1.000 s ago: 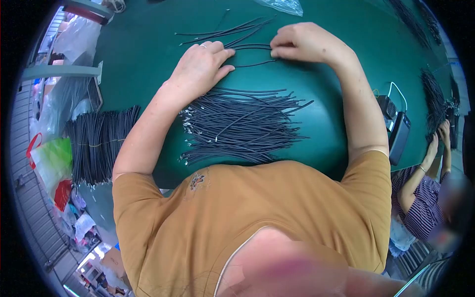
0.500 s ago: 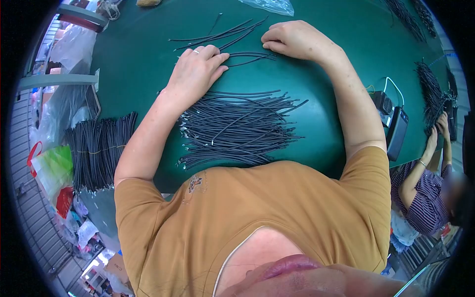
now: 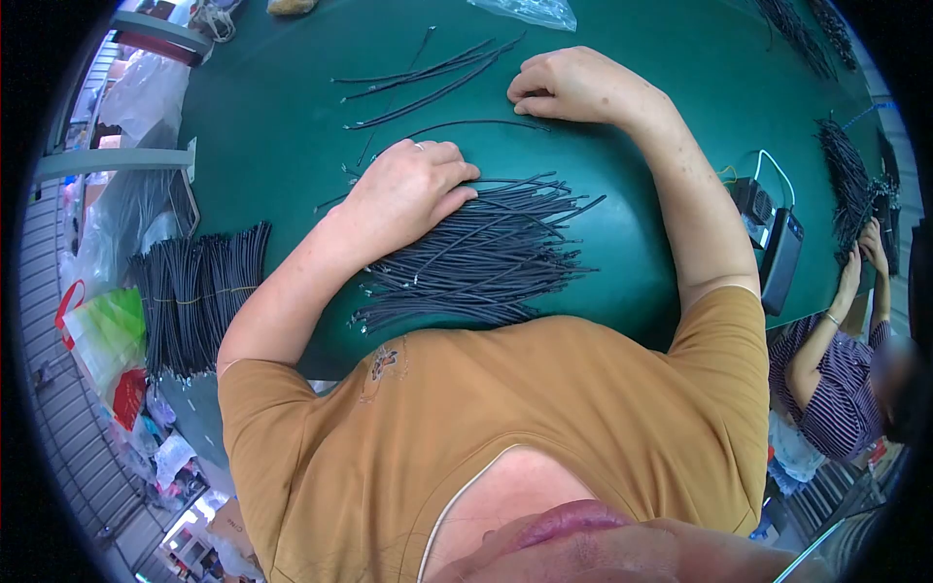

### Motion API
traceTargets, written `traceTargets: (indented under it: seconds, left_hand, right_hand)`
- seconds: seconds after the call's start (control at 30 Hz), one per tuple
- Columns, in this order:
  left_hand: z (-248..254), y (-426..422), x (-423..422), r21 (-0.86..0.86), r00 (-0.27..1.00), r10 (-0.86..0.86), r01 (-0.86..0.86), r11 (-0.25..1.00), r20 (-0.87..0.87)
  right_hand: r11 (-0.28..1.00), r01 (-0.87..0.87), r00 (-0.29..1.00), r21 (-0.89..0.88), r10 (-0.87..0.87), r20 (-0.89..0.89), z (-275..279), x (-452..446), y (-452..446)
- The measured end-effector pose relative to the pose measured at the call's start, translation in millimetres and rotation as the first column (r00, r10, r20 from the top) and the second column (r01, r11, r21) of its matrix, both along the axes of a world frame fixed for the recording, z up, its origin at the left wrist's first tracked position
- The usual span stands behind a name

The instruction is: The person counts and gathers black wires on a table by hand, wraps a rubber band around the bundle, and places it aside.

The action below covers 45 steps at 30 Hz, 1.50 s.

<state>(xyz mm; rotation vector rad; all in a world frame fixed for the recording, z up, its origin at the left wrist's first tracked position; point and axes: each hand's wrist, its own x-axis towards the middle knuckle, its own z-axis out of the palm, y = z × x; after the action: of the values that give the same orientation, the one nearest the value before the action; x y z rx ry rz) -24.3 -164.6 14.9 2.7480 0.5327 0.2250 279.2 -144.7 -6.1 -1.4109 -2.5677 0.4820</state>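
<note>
My left hand (image 3: pixel 413 189) is at the upper edge of a wide pile of black cables (image 3: pixel 486 253), its fingers closed on a black cable whose one end sticks out past the wrist side. Beyond it, a single curved cable (image 3: pixel 466 121) lies on the green table. My right hand (image 3: pixel 573 85) rests to the right of that cable's end, fingers curled together and no cable showing in them. A few more loose cables (image 3: pixel 428 73) lie farther up, between and beyond the hands.
A tied cable bundle (image 3: pixel 199 301) lies at the left, near plastic bags (image 3: pixel 102 330). Black devices with a white cord (image 3: pixel 780 262) stand right of my right arm. A co-worker (image 3: pixel 831 379) handles another cable bundle (image 3: pixel 846 185) at the far right. Clear plastic (image 3: pixel 535 10) lies at the top.
My left hand has moved down toward me, from the loose cables to the pile's upper edge. My right hand has come away from the cables' ends and shifted slightly left.
</note>
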Motion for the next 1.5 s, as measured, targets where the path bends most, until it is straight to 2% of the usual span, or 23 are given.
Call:
traceTargets:
  seconds: [0.1,0.27,0.33,0.4,0.47,0.63,0.7,0.9,1.03,1.1,1.23,1.3,1.33,1.4,1.43,1.5]
  left_hand:
    - [1,2,1,0.052,0.999,-0.017,0.020,0.998,-0.048]
    - [-2,8,-1,0.000,1.000,-0.006,0.006,1.000,-0.030]
    - [1,8,-2,-0.004,1.000,0.016,-0.016,1.000,-0.025]
    - [2,9,-4,-0.008,0.999,0.022,-0.022,1.000,-0.033]
    - [0,10,-5,0.020,0.999,0.031,-0.031,0.999,-0.035]
    - [-3,15,-8,0.096,0.998,0.039,-0.034,0.995,-0.055]
    - [-7,17,-7,0.125,0.998,0.059,-0.054,0.991,-0.031]
    - [-13,22,-8,0.133,0.995,0.102,-0.101,0.986,0.000]
    - [-12,21,-7,0.125,0.994,0.108,-0.107,0.986,0.006]
    - [-11,20,-7,0.124,0.993,0.121,-0.119,0.985,-0.014]
    - [-8,18,-5,0.113,0.996,0.093,-0.092,0.989,-0.009]
    - [-4,15,0,0.367,0.988,-0.021,-0.037,0.929,0.152]
    - [-4,16,-1,0.372,0.988,-0.020,-0.038,0.927,0.151]
    - [-7,17,-6,0.219,0.996,0.032,-0.050,0.974,0.088]
    - [-6,16,-8,0.225,0.996,0.033,-0.052,0.973,0.088]
    - [-2,9,-11,0.020,0.999,0.028,-0.028,0.999,-0.040]
  right_hand:
    - [0.999,0.007,0.999,0.040,-0.005,-0.054,-3,-1,-2]
    - [0.999,-0.018,0.998,0.046,0.021,-0.060,-1,-1,-1]
    - [0.999,0.031,0.999,-0.043,-0.030,0.025,5,-4,-3]
    - [0.999,0.019,0.999,-0.038,-0.018,0.033,-2,-2,-1]
    - [0.996,0.004,0.998,0.090,0.002,-0.058,-8,-1,-1]
    - [0.998,0.020,0.999,0.054,-0.018,-0.031,-9,-2,-2]
    - [0.996,0.013,0.997,0.084,-0.006,-0.083,-15,-2,-2]
    - [0.999,0.032,0.999,0.010,-0.032,-0.024,-5,-7,-5]
    - [0.999,0.014,0.999,0.053,-0.012,-0.038,-8,-6,-3]
    - [0.998,0.040,0.998,-0.040,-0.038,0.041,1,-9,-5]
    - [1.000,-0.014,1.000,-0.022,0.013,-0.023,1,-6,-7]
    - [0.983,-0.093,0.995,-0.158,0.087,-0.044,8,-8,-9]
    - [0.984,-0.095,0.995,-0.153,0.089,-0.045,11,-9,-10]
    - [0.948,-0.148,0.989,-0.282,0.137,-0.058,16,-12,-12]
    - [0.923,-0.172,0.985,-0.345,0.160,-0.065,19,-12,-13]
    - [0.914,-0.203,0.978,-0.350,0.176,-0.108,21,-8,-14]
